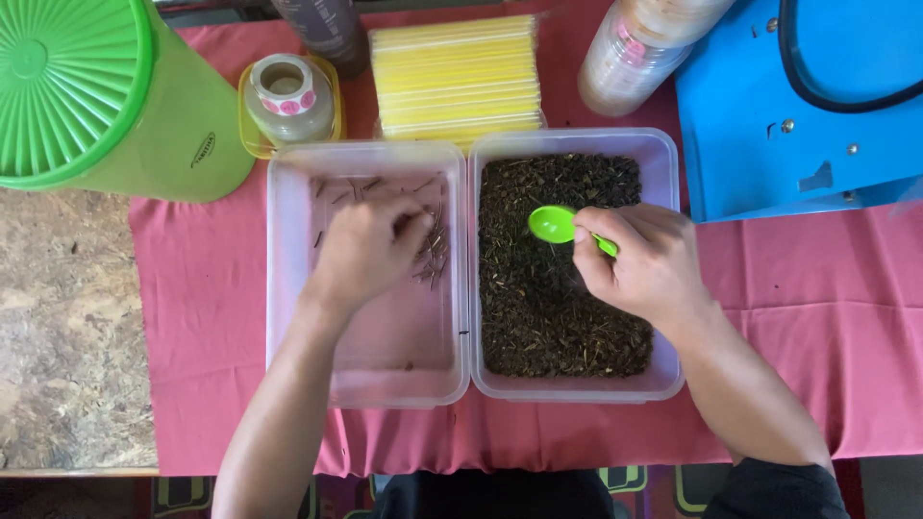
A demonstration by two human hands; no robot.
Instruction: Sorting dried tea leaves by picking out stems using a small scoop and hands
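Two clear plastic tubs stand side by side on a red cloth. The right tub (666, 173) is filled with dark loose dried leaves (548, 317). My right hand (646, 264) holds a small green spoon (556, 225) over these leaves, its bowl pointing left. The left tub (285, 288) is mostly bare, with a few thin dark sticks (435, 258) scattered near its far end. My left hand (363, 250) reaches into it, fingers bent down onto the sticks; whether it grips any is hidden.
A big green lidded container (106, 96) stands at far left. Behind the tubs lie a small jar on a yellow lid (288, 96), a pack of yellow straws (457, 75) and a clear lidded jar (630, 53). A blue machine (798, 106) sits at far right.
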